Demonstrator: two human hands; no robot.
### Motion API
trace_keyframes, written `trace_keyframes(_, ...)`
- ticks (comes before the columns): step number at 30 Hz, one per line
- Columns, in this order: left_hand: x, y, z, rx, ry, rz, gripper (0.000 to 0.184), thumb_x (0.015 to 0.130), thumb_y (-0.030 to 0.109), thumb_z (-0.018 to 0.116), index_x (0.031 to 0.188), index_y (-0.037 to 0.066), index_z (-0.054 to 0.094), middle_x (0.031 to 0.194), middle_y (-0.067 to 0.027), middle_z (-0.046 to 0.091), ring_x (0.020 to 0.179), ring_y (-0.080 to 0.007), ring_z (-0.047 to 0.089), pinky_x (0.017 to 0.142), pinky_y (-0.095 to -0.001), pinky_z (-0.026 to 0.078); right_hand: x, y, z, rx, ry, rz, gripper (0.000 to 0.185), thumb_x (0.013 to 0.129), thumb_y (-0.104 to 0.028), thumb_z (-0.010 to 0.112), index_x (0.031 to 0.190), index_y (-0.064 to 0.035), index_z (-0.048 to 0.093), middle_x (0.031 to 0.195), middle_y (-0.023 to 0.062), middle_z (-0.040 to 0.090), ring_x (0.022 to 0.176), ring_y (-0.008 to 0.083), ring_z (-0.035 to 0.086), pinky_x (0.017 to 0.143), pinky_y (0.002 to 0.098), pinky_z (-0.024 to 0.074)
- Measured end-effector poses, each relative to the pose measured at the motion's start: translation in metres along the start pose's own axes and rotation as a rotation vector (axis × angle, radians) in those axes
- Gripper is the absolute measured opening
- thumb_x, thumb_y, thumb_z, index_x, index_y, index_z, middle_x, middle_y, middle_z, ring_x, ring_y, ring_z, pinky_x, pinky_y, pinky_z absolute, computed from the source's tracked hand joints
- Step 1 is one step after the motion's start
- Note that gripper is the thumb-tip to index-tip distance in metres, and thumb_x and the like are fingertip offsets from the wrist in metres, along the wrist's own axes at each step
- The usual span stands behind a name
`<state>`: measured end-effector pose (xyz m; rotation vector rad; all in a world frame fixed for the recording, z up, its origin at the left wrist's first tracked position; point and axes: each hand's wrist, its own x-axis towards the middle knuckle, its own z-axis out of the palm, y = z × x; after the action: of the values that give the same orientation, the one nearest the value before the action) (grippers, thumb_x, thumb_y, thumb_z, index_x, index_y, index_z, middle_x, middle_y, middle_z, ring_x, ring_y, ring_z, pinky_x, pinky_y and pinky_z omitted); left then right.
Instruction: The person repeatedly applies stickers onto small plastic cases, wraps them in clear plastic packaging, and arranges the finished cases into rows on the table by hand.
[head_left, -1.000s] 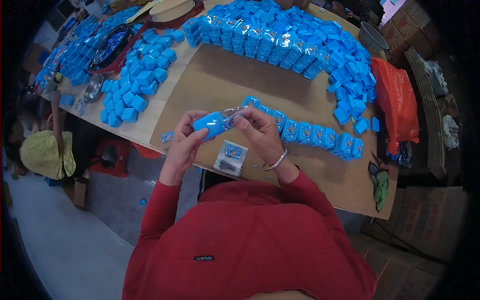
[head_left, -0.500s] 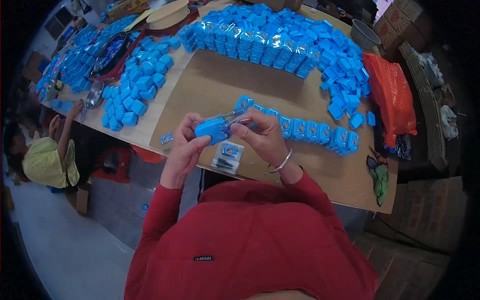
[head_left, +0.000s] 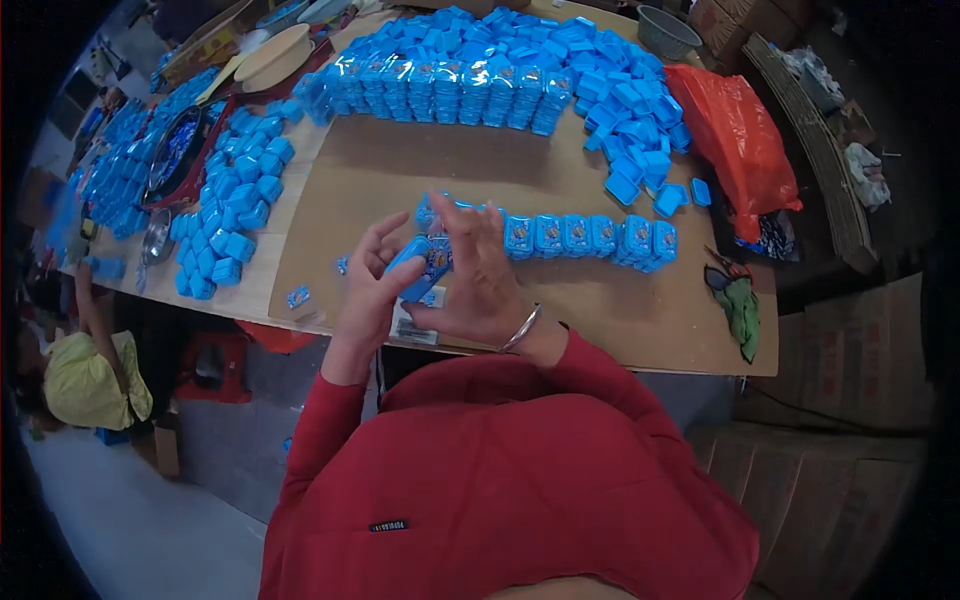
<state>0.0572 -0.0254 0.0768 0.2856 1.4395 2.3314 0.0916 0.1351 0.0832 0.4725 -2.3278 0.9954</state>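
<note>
My left hand grips a small blue plastic box between thumb and fingers, above the front edge of the table. A printed picture shows on the side of the box that faces right. Close beside it is my right hand, with its fingers stretched up and its thumb apart below the box; whether it touches the box I cannot tell. Partly hidden beneath the hands lies a clear packet with dark pieces in it. Just beyond my right hand runs a row of printed blue boxes.
Stacked shiny blue boxes line the back, with a heap of loose blue trays behind and right. More blue boxes lie left. A red bag and green cloth are right. A person in yellow sits left.
My right hand has gone from pinching at the box's end to stretched fingers beside it. The box has tilted in my left hand. The whole view has shifted slightly.
</note>
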Motion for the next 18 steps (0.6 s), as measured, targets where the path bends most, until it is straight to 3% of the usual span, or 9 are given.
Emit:
trace_keyframes(5, 0.003, -0.008, 0.023, 0.145, -0.020, 0.010, 0.059, 0.077, 0.004, 0.071, 0.128, -0.001, 0.042, 0.097, -0.0064, 0.061, 0.090, -0.0138, 0.061, 0.083, -0.0266, 0.047, -0.006, 0.013, -0.037, 0.046, 0.005, 0.065, 0.109, 0.055, -0.023, 0.082, 0.143, -0.0055, 0.020, 0.111, 0.0118, 0.049, 0.107, 0.0297, 0.049, 0.106, 0.0545, 0.0212)
trace_keyframes(16, 0.002, -0.016, 0.050, 0.044, -0.067, -0.010, 0.052, 0.080, 0.003, 0.068, 0.126, -0.002, 0.044, 0.102, -0.0072, 0.060, 0.094, -0.0131, 0.059, 0.084, -0.0268, 0.048, -0.020, 0.025, -0.055, 0.126, 0.074, 0.045, 0.101, 0.059, -0.013, 0.078, 0.143, -0.0044, 0.023, 0.113, 0.0136, 0.050, 0.107, 0.0272, 0.049, 0.099, 0.0422, 0.0333)
trace_keyframes(18, 0.001, -0.019, 0.052, 0.051, -0.062, -0.009, 0.051, 0.080, 0.003, 0.068, 0.125, -0.002, 0.044, 0.103, -0.0073, 0.060, 0.093, -0.0131, 0.059, 0.084, -0.0268, 0.048, -0.021, 0.026, -0.056, 0.127, 0.066, 0.028, 0.100, 0.060, -0.014, 0.078, 0.143, -0.0046, 0.022, 0.114, 0.0136, 0.050, 0.107, 0.0273, 0.049, 0.099, 0.0443, 0.0324)
